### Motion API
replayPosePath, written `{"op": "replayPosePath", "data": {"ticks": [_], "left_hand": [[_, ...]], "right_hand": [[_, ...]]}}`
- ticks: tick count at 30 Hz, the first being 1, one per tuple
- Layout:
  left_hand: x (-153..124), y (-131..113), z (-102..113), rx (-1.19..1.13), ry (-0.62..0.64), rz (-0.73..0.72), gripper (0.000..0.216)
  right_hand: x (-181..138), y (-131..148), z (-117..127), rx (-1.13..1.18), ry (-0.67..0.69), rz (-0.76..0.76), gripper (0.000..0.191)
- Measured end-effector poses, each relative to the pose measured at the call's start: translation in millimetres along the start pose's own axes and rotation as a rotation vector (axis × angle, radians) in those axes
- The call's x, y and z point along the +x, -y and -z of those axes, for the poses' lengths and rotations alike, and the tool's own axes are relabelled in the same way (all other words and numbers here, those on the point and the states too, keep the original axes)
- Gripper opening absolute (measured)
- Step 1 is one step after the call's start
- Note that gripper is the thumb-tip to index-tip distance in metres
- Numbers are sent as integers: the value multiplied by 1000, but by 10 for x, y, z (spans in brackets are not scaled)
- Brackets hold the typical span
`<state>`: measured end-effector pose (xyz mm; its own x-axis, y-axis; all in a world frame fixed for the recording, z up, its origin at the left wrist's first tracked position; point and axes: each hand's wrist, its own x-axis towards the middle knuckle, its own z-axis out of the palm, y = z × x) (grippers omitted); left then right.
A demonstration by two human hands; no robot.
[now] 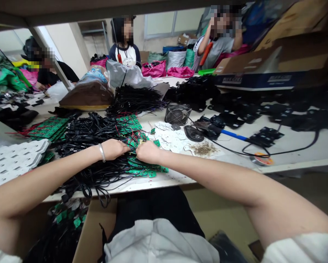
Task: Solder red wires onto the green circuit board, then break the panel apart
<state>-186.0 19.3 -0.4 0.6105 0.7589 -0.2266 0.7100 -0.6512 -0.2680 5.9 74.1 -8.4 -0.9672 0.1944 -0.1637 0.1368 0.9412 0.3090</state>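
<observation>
My left hand (115, 149), with a silvery bracelet at its wrist, is closed in a pinch over the heap of black cables (84, 137). What its fingertips hold is too small to make out. Close beside it, my right hand (148, 151) is curled shut above green circuit boards (147, 171); its fingers hide whatever they grip. Thin red and black wires run among the boards between the two hands. More circuit boards with red wires (47, 128) lie stacked to the left.
A soldering iron with a blue handle (233, 135) trails its cord at the right, near a solder spool (261, 159). A small fan (177, 114) and white round pieces (171, 137) lie ahead. White trays (13, 160) stand left. Several people sit or stand across the table.
</observation>
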Motion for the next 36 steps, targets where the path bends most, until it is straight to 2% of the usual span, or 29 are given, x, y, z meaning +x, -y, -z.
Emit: {"op": "replayPosePath", "data": {"ticks": [5,11,17,21,27,30,31,34,36], "left_hand": [[9,-1,-79,3,-83,-44,22],[40,-45,-133,91,-102,-129,22],[41,3,-145,37,-125,-152,17],[-25,77,-149,24,-141,-158,20],[-141,156,-134,2,-207,-104,29],[-122,156,-119,-33,-164,-103,27],[-114,152,-120,-42,-151,-90,27],[-111,123,-148,-14,-149,-58,26],[-117,99,-183,42,-178,-55,25]], "right_hand": [[55,37,31,-66,0,119,26],[89,-27,114,-112,59,265,21],[168,-6,277,-108,130,276,22],[192,-107,354,-76,151,249,25],[72,-251,237,-19,53,88,21],[81,-120,151,33,-71,-5,41],[105,-63,126,20,-119,-26,41],[207,63,68,-91,-210,0,27],[268,81,47,-154,-230,72,29]]}}
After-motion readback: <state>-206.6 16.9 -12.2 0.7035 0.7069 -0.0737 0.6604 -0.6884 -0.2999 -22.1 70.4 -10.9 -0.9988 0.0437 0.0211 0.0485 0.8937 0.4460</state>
